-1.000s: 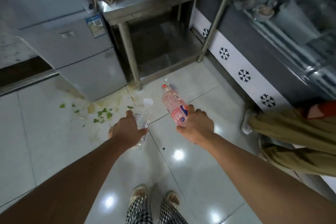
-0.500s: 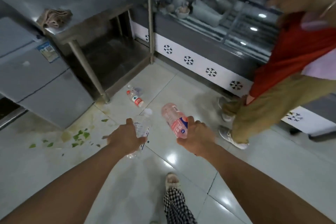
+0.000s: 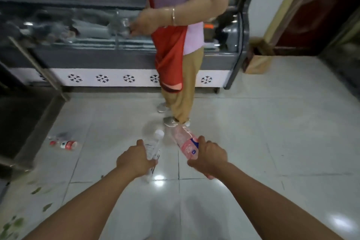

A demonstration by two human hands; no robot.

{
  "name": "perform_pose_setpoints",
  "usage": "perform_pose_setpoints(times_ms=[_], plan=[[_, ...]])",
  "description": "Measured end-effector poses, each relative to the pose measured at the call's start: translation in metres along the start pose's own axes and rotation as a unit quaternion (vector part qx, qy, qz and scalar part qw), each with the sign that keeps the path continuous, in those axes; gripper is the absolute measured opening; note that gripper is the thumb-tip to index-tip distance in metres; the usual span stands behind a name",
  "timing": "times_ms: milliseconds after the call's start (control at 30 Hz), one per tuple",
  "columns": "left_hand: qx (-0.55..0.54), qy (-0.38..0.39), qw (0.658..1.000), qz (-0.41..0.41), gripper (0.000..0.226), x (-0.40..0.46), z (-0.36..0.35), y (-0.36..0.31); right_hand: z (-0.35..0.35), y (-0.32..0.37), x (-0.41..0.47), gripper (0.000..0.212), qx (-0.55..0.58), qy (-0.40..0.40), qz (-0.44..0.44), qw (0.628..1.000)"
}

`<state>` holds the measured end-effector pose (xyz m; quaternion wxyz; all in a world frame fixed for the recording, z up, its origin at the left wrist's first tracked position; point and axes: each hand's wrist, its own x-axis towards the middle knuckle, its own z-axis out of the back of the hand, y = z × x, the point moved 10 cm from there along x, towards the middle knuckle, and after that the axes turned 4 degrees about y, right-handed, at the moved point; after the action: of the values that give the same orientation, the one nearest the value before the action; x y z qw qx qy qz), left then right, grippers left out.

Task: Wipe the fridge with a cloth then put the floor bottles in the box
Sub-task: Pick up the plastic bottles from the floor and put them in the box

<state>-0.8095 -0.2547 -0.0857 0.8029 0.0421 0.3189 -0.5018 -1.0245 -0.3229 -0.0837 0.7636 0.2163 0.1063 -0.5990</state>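
Note:
My left hand (image 3: 134,161) is shut on a clear plastic bottle (image 3: 153,146) with a white cap, held out over the tiled floor. My right hand (image 3: 209,159) grips a pink bottle (image 3: 185,142) with a blue and white label, its neck pointing away from me. Two small bottles (image 3: 63,141) lie on the floor at the left, one with a red label and red cap. A brown cardboard box (image 3: 258,58) stands on the floor at the far right, beside the end of the display counter. The fridge and the cloth are out of view.
A person in a red apron and tan trousers (image 3: 179,64) stands just beyond my hands, in front of a glass display counter (image 3: 97,45). A steel table's leg and lower shelf (image 3: 29,119) are at the left. Green scraps (image 3: 13,222) litter the floor at the lower left.
The view has swung to the right, away from the fridge and table, bringing the standing person and the cardboard box into sight. Both hands kept hold of their bottles.

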Motion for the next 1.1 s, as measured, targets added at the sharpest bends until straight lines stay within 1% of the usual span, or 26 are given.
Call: perform_pose_setpoints(times_ms=[100,300,400,533,667,867,1100], plan=[[0.022,0.012,0.999,-0.041,0.072,-0.003,-0.028,-0.091,0.015,-0.092,-0.020,0.069,0.016,-0.007,-0.044,0.999],[0.037,0.030,0.992,-0.116,0.068,-0.021,-0.093,-0.267,0.051,-0.272,-0.060,0.065,0.041,-0.025,-0.119,0.992],[0.056,0.027,0.986,-0.157,0.062,-0.031,-0.116,-0.347,0.068,-0.351,-0.080,0.065,0.053,-0.035,-0.155,0.986],[0.079,0.029,0.976,-0.202,0.062,-0.035,-0.137,-0.444,0.090,-0.443,-0.094,0.068,0.075,-0.054,-0.207,0.974],[0.103,0.018,0.967,-0.231,0.063,-0.017,-0.142,-0.528,0.116,-0.514,-0.082,0.066,0.100,-0.072,-0.243,0.962],[0.118,0.014,0.959,-0.257,0.059,0.040,-0.134,-0.644,0.171,-0.593,-0.023,0.062,0.099,-0.094,-0.269,0.953],[0.104,0.012,0.956,-0.273,0.058,0.133,-0.083,-0.788,0.265,-0.681,0.080,0.062,0.089,-0.112,-0.293,0.945]])
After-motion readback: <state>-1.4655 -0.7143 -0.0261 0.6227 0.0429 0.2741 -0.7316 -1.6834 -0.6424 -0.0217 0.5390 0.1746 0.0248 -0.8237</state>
